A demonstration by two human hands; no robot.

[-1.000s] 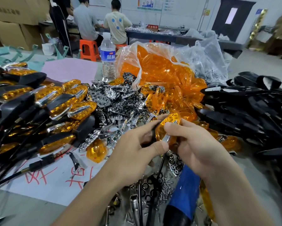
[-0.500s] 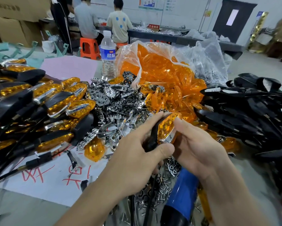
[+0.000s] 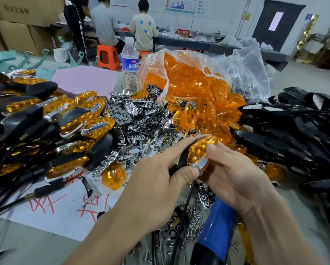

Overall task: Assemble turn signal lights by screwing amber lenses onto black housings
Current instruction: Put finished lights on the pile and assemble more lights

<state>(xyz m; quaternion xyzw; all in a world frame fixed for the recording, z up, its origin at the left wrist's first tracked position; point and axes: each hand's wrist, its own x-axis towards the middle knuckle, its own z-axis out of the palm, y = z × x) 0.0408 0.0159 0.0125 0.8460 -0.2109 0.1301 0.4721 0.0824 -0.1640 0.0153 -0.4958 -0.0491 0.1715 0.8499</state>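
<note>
The left hand (image 3: pixel 156 188) grips the black housing (image 3: pixel 182 159) between thumb and fingers (image 3: pixel 179 146). The right hand (image 3: pixel 234 180) pinches the amber lens (image 3: pixel 199 150) set on it, above the desk (image 3: pixel 26 245), before the bag (image 3: pixel 189 77) of lenses.

We see bright, even indoor light falling from above, with only soft, faint shadows on the grey surface (image 3: pixel 26 245) beneath the piled parts. Small white glints speckle the heap of chromed silver reflector plates (image 3: pixel 141 119) and the crinkled clear plastic bag (image 3: pixel 246 73), whose translucent orange lenses (image 3: pixel 189 83) glow heavily saturated. The pile of matte black plastic housings (image 3: pixel 294 134) sinks into dark mass with little detail. The amber-lensed black turn signal light (image 3: pixel 200 150), between left grip (image 3: pixel 156 180) and right grip (image 3: pixel 234 178), catches a bright spot at its tip. We find wide-angle bending at the edges, where the dark grey door (image 3: pixel 261 31) leans, and softness in the lower corners.
</note>
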